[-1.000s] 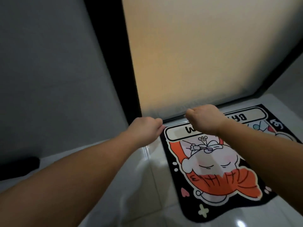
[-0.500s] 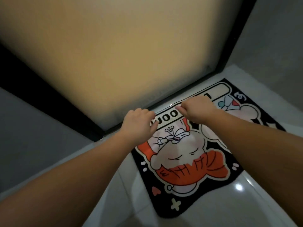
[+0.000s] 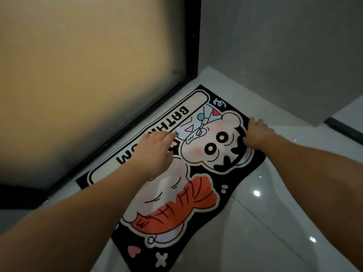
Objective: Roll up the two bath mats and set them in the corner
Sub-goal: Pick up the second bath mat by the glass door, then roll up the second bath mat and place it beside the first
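One bath mat lies flat on the white tiled floor, black with cartoon figures and the word BATHROOM along its far side. My left hand rests on top of the mat near that lettering, fingers apart and holding nothing. My right hand is at the mat's right short edge, fingers curled over the edge and gripping it. No second mat is in view.
A frosted glass door in a black frame runs along the mat's far side. A grey wall meets it at the corner beyond the mat. A dark strip lies on the floor at the right.
Both hands left the mat's far edge by the door. My right hand moved to the right short edge and my left onto the mat's middle. The view swung right.
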Demonstrator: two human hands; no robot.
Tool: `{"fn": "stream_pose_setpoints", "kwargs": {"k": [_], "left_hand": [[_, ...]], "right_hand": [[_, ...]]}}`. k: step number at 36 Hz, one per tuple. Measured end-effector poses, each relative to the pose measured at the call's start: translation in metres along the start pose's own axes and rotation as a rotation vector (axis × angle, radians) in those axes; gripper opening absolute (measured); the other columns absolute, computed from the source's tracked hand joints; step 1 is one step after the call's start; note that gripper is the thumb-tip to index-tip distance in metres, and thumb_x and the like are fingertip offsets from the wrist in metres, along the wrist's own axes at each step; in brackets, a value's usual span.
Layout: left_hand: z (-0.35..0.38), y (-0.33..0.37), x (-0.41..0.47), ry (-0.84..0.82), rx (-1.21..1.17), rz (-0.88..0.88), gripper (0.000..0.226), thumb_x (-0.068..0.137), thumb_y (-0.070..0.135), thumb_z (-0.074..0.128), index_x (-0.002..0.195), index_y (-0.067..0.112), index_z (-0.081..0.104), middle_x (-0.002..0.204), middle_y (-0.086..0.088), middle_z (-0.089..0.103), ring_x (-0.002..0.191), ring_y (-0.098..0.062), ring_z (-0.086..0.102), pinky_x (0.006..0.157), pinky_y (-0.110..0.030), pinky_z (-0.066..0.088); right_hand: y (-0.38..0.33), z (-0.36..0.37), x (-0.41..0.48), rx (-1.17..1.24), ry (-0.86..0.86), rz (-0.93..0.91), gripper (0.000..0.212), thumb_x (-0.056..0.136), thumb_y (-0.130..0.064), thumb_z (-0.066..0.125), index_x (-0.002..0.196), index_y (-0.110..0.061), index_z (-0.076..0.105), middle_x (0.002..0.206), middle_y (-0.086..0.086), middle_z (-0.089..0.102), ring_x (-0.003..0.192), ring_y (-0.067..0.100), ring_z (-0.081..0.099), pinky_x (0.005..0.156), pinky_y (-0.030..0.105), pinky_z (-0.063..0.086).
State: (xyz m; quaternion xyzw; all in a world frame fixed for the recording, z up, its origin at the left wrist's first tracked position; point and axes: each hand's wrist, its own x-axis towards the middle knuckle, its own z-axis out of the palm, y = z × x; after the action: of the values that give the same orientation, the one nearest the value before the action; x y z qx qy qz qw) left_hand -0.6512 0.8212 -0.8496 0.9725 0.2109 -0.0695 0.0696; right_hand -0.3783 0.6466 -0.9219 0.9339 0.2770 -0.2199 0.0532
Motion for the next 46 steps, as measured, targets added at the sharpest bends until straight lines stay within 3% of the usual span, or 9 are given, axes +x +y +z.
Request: {"fn": "stream_pose_setpoints", "kwargs": {"k": [7,10,15,22,25,30,34,40,46], "left_hand": [[0.012,0.004,0.013,0.004,-0.015,-0.017,0.054,0.091,0.022,0.047,0.143,0.019,0.033,0.142,-0.002,0.045,0.132,-0.022,0.037,0.111,-0.037,0.025],[0.013,0.006,0.017,0.003,-0.006,0.004,0.054,0.089,0.019,0.047,0.142,0.018,0.035,0.14,-0.003,0.047,0.131,-0.024,0.039,0.111,-0.04,0.026],[0.013,0.01,0.021,-0.002,-0.011,0.014,0.055,0.088,0.015,0.047,0.142,0.017,0.036,0.14,-0.004,0.047,0.13,-0.024,0.04,0.11,-0.039,0.028],[0.002,0.01,0.009,0.007,-0.005,0.047,0.055,0.086,0.013,0.045,0.14,0.018,0.037,0.138,-0.002,0.047,0.127,-0.023,0.042,0.107,-0.037,0.03],[-0.008,0.006,-0.001,0.028,-0.001,0.039,0.055,0.087,0.014,0.045,0.141,0.019,0.036,0.137,-0.001,0.048,0.126,-0.023,0.042,0.105,-0.036,0.031],[-0.03,0.001,-0.016,0.101,-0.016,0.039,0.055,0.088,0.015,0.048,0.141,0.018,0.035,0.138,-0.001,0.047,0.128,-0.022,0.04,0.106,-0.034,0.028],[-0.057,-0.003,-0.017,0.217,-0.035,0.048,0.056,0.087,0.027,0.054,0.14,0.017,0.036,0.137,-0.003,0.048,0.127,-0.023,0.042,0.104,-0.035,0.032],[-0.091,0.004,-0.007,0.385,-0.145,0.087,0.08,0.075,0.048,0.069,0.139,0.016,0.033,0.137,-0.004,0.046,0.126,-0.022,0.042,0.109,-0.035,0.032],[-0.128,0.028,-0.012,0.459,-0.346,0.112,0.065,0.075,0.03,0.068,0.133,0.019,0.04,0.128,-0.003,0.05,0.116,-0.023,0.049,0.099,-0.038,0.039]], "right_hand": [[0.005,0.019,0.023,0.021,-0.041,0.041,0.085,0.088,-0.03,0.054,0.149,0.0,0.002,0.15,0.026,0.022,0.133,0.04,0.03,0.11,0.05,0.028],[0.001,0.023,0.028,-0.022,0.034,0.052,0.078,0.086,-0.03,0.055,0.145,0.002,0.015,0.141,0.024,0.036,0.125,0.038,0.041,0.103,0.048,0.034],[-0.004,0.019,0.033,0.039,0.186,0.024,0.037,0.082,-0.014,0.06,0.115,0.0,0.048,0.116,0.022,0.052,0.104,0.036,0.053,0.083,0.039,0.043],[-0.024,0.012,0.023,0.268,0.055,0.109,0.033,0.09,-0.005,0.049,0.12,0.006,0.044,0.123,0.026,0.053,0.109,0.038,0.055,0.088,0.04,0.045],[-0.026,0.0,0.011,0.18,0.101,0.039,0.024,0.09,-0.002,0.045,0.113,0.004,0.048,0.111,0.024,0.06,0.096,0.036,0.058,0.074,0.036,0.041],[-0.034,-0.044,-0.024,-0.095,0.402,-0.151,0.016,0.087,-0.008,0.045,0.1,-0.003,0.054,0.08,0.013,0.053,0.065,0.026,0.046,0.058,0.032,0.037],[-0.055,-0.101,-0.073,-0.185,0.513,-0.323,0.018,0.086,-0.012,0.044,0.102,-0.01,0.05,0.09,0.012,0.057,0.074,0.03,0.055,0.06,0.033,0.039],[-0.074,-0.183,-0.159,-0.269,0.637,-0.449,0.025,0.08,-0.015,0.049,0.104,-0.018,0.052,0.093,0.006,0.059,0.084,0.03,0.058,0.063,0.033,0.041],[-0.08,-0.234,-0.22,-0.298,0.677,-0.515,0.034,0.078,-0.014,0.051,0.111,-0.024,0.055,0.102,0.001,0.063,0.093,0.027,0.058,0.068,0.032,0.041]]}}
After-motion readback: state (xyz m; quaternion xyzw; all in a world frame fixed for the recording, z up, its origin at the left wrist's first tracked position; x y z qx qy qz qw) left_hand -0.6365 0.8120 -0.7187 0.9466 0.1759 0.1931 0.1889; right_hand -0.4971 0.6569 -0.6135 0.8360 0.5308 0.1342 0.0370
